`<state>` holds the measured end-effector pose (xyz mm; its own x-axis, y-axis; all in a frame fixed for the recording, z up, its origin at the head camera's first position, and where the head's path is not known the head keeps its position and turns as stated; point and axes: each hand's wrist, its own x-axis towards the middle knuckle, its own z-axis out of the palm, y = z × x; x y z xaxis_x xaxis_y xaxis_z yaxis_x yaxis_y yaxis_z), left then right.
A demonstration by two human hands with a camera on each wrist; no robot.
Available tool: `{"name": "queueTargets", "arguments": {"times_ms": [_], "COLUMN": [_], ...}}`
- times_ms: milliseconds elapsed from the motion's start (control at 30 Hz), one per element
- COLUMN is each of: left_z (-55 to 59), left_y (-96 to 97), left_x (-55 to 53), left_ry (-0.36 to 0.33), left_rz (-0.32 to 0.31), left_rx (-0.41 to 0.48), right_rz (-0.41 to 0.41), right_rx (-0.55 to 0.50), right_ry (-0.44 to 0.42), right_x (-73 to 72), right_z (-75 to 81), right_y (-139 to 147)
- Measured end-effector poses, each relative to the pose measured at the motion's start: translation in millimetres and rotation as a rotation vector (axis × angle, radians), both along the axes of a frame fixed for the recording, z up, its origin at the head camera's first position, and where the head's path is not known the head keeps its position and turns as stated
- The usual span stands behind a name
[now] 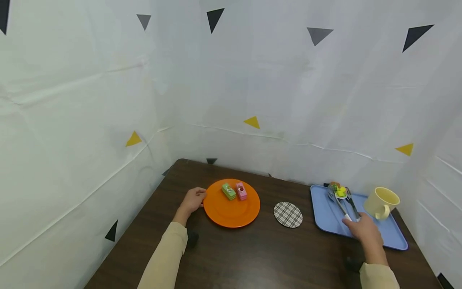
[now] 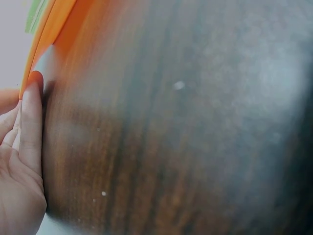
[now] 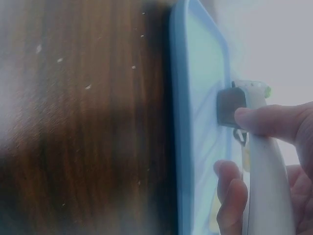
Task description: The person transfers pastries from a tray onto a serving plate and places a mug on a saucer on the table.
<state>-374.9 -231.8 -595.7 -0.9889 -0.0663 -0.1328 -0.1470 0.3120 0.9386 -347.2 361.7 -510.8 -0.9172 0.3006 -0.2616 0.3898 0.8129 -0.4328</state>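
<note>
At the left of the table my left hand (image 1: 193,200) pinches the rim of an orange plate (image 1: 231,212), one finger under its edge in the left wrist view. A green cake piece (image 1: 229,191) and a pink cake piece (image 1: 241,191) lie on the plate. Over the blue tray (image 1: 326,218) my right hand (image 1: 366,230) grips a white-handled metal utensil (image 3: 269,191), thumb along its handle. Another dark metal utensil (image 1: 350,200) is close beside it. A small dish (image 1: 340,192) with yellow and green pieces stands at the tray's back.
A pale yellow mug (image 1: 383,200) stands on the tray's right side, close to my right hand. Between plate and tray lies a round checked coaster (image 1: 288,214). White cloth walls (image 1: 274,80) with triangles border the dark wooden table (image 1: 260,257).
</note>
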Motion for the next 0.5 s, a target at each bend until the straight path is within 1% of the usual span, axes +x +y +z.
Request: {"name": "queueTargets", "arguments": {"times_ms": [100,333,500], "left_z": [-0.5,1.6,-0.7], "left_y": [0.2,0.0,0.9], "left_x": [-1.1,-2.3,-1.4], "left_ry": [-0.001,-0.005,-0.009], "left_rz": [0.002,0.002,0.008], "left_rx": [-0.002,-0.007,-0.004], "right_rz": [0.008,0.008,0.004], "right_rx": [0.009,-0.024,-0.029], "right_ry": [-0.006,-0.005,0.003], "right_x": [0.3,2.3,5.2], "right_z": [2.9,4.3,1.3], "right_y": [-2.4,-5.7,-7.0]}}
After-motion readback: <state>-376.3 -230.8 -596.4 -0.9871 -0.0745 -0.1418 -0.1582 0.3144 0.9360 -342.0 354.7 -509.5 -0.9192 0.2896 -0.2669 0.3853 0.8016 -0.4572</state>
